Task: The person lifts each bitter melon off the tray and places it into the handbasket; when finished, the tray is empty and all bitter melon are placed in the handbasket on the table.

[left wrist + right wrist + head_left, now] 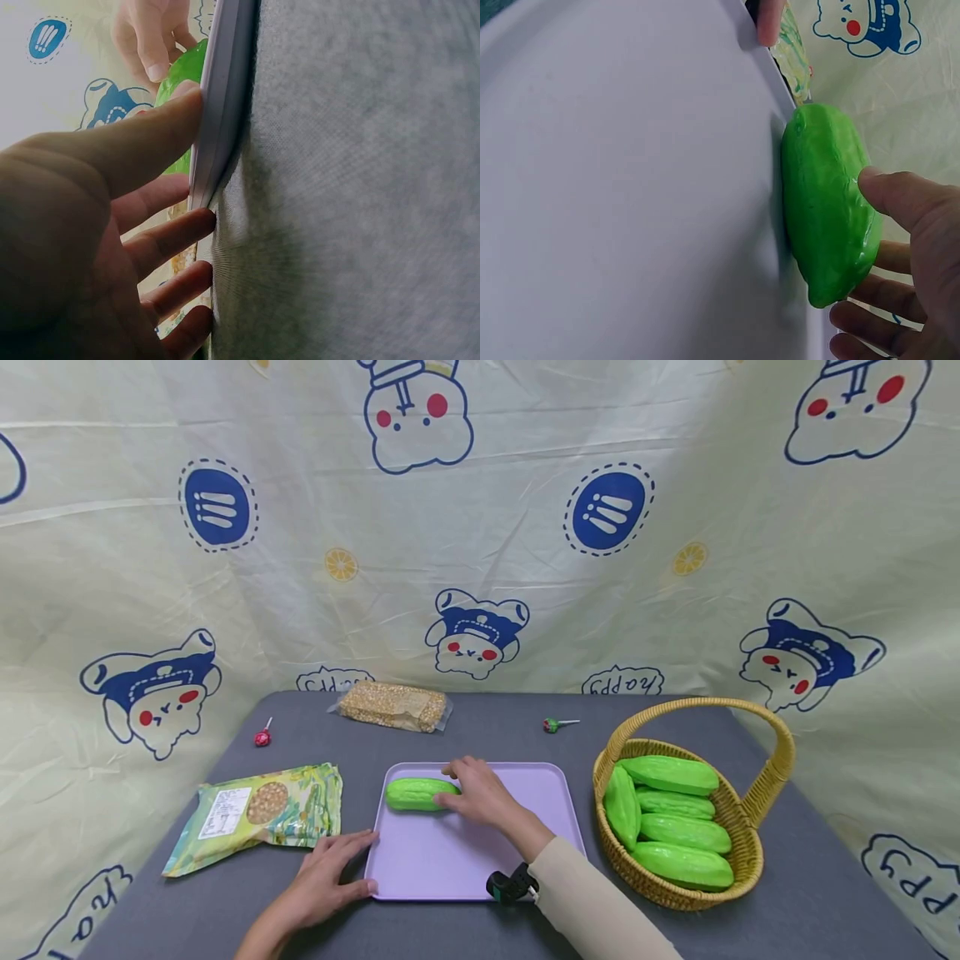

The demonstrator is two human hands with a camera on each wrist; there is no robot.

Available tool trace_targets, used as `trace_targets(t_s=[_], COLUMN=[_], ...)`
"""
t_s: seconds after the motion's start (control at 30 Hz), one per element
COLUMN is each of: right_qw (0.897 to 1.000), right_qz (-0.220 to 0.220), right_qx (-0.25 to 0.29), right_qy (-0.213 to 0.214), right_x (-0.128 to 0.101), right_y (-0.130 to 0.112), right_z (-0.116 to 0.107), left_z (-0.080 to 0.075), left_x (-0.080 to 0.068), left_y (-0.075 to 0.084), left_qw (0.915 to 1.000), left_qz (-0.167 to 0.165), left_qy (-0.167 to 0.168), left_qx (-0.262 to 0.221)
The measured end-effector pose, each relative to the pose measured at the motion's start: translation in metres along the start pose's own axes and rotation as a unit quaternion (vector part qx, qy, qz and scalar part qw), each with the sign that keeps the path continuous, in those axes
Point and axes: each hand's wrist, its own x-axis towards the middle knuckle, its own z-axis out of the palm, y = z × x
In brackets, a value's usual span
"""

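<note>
A green, cucumber-like vegetable (416,794) with a glossy, ridged skin lies at the far left of the lilac tray (480,868). My right hand (483,793) is at the vegetable's right end, thumb tip against its side. In the right wrist view the other fingers (889,300) spread loosely past the tapered tip, not wrapped round it. On the tray's left side rests my left hand (326,872), fingers extended. The left wrist view shows its thumb (161,131) on the rim and the other fingertips beside the edge, close to the grey cloth.
A wicker basket (693,897) with a tall handle holds several similar green vegetables (675,831) on the right. Left of the tray lies a printed food bag (262,814). Farther back are a clear grain pack (393,706), a red lollipop (262,737) and a green-red lollipop (552,725).
</note>
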Motion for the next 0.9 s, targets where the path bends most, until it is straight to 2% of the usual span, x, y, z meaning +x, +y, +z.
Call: trace_targets(t_s=[0.27,0.9], right_qw=[1.0,1.0], right_qz=[-0.01,-0.019], right_qx=[0.005,0.016], right_qy=[-0.011,0.003], right_x=[0.003,0.0], right_y=[0.004,0.001], right_z=[0.007,0.006], left_z=[-0.001,-0.001], left_x=[-0.001,-0.001], left_y=[0.001,0.002], left_qw=[0.9998,0.9999], left_qz=[-0.015,-0.014], left_qy=[-0.015,-0.008], left_qx=[0.002,0.003])
